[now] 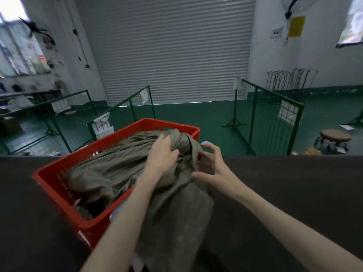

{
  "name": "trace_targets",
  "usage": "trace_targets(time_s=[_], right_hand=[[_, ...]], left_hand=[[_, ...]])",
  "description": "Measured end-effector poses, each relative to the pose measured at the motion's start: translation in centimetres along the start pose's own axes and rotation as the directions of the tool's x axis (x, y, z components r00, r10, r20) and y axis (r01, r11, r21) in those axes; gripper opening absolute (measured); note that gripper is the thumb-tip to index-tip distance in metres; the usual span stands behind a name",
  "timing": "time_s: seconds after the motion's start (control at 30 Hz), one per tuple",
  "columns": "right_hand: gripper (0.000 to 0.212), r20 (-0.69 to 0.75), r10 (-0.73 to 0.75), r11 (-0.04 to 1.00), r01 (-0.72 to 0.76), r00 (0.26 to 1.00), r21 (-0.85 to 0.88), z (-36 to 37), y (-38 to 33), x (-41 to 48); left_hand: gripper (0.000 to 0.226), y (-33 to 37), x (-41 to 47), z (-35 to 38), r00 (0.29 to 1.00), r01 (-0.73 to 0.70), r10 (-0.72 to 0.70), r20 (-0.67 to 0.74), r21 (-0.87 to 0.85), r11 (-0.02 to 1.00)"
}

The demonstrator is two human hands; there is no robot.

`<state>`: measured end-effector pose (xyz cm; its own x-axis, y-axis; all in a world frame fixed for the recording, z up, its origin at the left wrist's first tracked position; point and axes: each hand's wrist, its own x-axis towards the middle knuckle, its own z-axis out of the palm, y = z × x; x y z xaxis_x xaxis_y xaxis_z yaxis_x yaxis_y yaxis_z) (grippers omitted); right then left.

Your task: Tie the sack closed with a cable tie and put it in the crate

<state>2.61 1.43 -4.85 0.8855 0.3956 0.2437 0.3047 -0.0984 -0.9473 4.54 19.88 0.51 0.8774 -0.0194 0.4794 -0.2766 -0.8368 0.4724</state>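
An olive-brown cloth sack [172, 218] lies over the right rim of a red slatted plastic crate [59, 193] on a dark table. Its gathered neck [180, 140] stands bunched above the crate's far right corner. My left hand [164, 154] grips the bunched cloth just below the neck. My right hand [213, 169] hovers at the sack's right side with its fingers spread and bent, fingertips close to the cloth, holding nothing. No cable tie can be made out. More olive cloth [102, 171] fills the crate.
The dark table [284, 193] stretches to the right and left of the crate. Beyond its far edge are green wire-mesh barriers [271, 118], a green floor, a round brown stool [335, 136] and a grey roller shutter [172, 50].
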Motion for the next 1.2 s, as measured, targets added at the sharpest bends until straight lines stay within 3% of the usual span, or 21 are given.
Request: trace_targets(time_s=[0.07,0.17,0.27,0.37,0.43,0.5,0.6,0.7,0.73,0.8,0.83,0.9,0.97,1.03,1.1,1.2], right_hand=[[0.062,0.010,-0.060,0.996,0.060,0.998,-0.066,1.4,-0.3,0.6],[0.047,0.092,-0.163,0.924,0.185,0.982,-0.336,2.9,-0.5,1.8],[0.051,0.217,-0.156,0.860,0.241,0.964,-0.449,4.2,-0.4,2.8],[0.053,0.262,-0.127,0.828,0.247,0.957,-0.503,5.0,-0.3,3.4],[0.050,0.235,-0.107,0.840,0.214,0.966,-0.499,4.9,0.1,3.4],[0.046,0.205,-0.078,0.844,0.174,0.976,-0.507,4.3,0.7,3.2],[0.041,0.142,-0.020,0.851,0.091,0.990,-0.517,2.8,1.8,2.5],[0.033,0.082,0.057,0.882,-0.012,0.995,-0.472,1.3,2.8,1.6],[0.032,0.065,0.073,0.887,-0.035,0.995,-0.461,0.9,3.1,1.4],[0.029,0.043,0.106,0.891,-0.076,0.993,-0.447,0.3,3.6,1.1],[0.027,0.033,0.121,0.894,-0.094,0.992,-0.438,0.0,3.6,0.9],[0.023,0.021,0.134,0.905,-0.114,0.991,-0.411,-0.6,3.6,0.3],[0.019,0.019,0.134,0.918,-0.117,0.991,-0.379,-1.3,3.4,-0.4],[0.018,0.010,0.130,0.930,-0.119,0.991,-0.348,-2.0,3.2,-0.9],[0.016,-0.010,0.135,0.933,-0.130,0.991,-0.335,-2.8,2.9,-1.5],[0.016,-0.051,0.161,0.938,-0.168,0.986,-0.304,-3.9,2.6,-2.6]], left_hand=[[0.037,-1.9,2.4,-2.9,0.998,-0.048,0.035,0.056,0.266,0.963],[0.026,-5.0,4.9,-6.4,0.996,-0.089,0.065,0.064,0.505,0.859],[0.026,-8.3,5.6,-7.1,0.977,-0.213,0.121,0.178,0.717,0.664],[0.030,-10.5,4.9,-5.5,0.906,-0.418,0.137,0.400,0.797,0.437],[0.030,-11.6,3.5,-3.5,0.839,-0.473,-0.005,0.544,0.735,0.485],[0.028,-12.6,2.0,-1.5,0.743,-0.392,-0.198,0.639,0.656,0.645],[0.030,-13.1,0.9,-0.5,0.638,-0.175,-0.385,0.667,0.612,0.771],[0.054,-12.7,0.8,-1.1,0.534,0.009,-0.475,0.699,0.558,0.830],[0.061,-12.3,0.7,-1.5,0.495,0.131,-0.520,0.696,0.532,0.837],[0.058,-11.2,0.6,-2.1,0.359,0.464,-0.595,0.719,0.416,0.782],[0.053,-10.6,0.6,-2.1,0.317,0.524,-0.606,0.730,0.398,0.753],[0.066,-9.9,0.9,-1.9,0.362,0.550,-0.643,0.675,0.402,0.732],[0.074,-9.7,1.2,-1.1,0.511,0.409,-0.634,0.581,0.485,0.773],[0.059,-9.8,1.4,-0.6,0.683,0.218,-0.547,0.485,0.579,0.785],[0.042,-8.8,1.5,-0.2,0.827,0.147,-0.423,0.371,0.583,0.799],[0.036,-5.5,1.6,0.4,0.938,0.139,-0.273,0.214,0.490,0.860]])
